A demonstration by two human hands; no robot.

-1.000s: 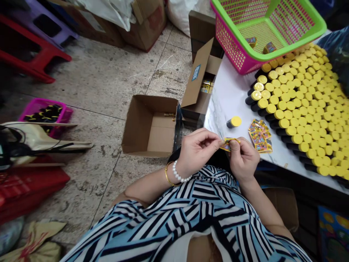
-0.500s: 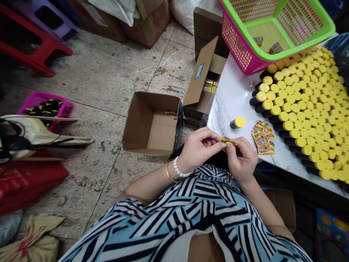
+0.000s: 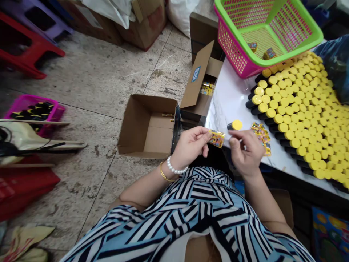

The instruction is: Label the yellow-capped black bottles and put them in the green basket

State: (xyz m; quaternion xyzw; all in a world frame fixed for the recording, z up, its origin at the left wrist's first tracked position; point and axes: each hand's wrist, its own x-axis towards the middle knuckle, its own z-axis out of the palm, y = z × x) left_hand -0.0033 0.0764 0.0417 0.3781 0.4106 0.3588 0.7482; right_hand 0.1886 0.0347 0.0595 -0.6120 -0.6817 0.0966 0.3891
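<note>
In our left hand (image 3: 192, 145) we pinch a yellow label (image 3: 217, 138), long axis rightward, beside the table (image 3: 230, 92) edge; our right hand's (image 3: 247, 150) hold we cannot tell.

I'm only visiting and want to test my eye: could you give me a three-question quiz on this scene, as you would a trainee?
1. Which hand holds the yellow printed label?
2. Fill in: the rim of the plastic basket is ___.
3. True or false: the lone yellow-capped tube is inside that basket.

Key: 1. The left hand. 2. Green. 3. False; it is on the white table.
</note>
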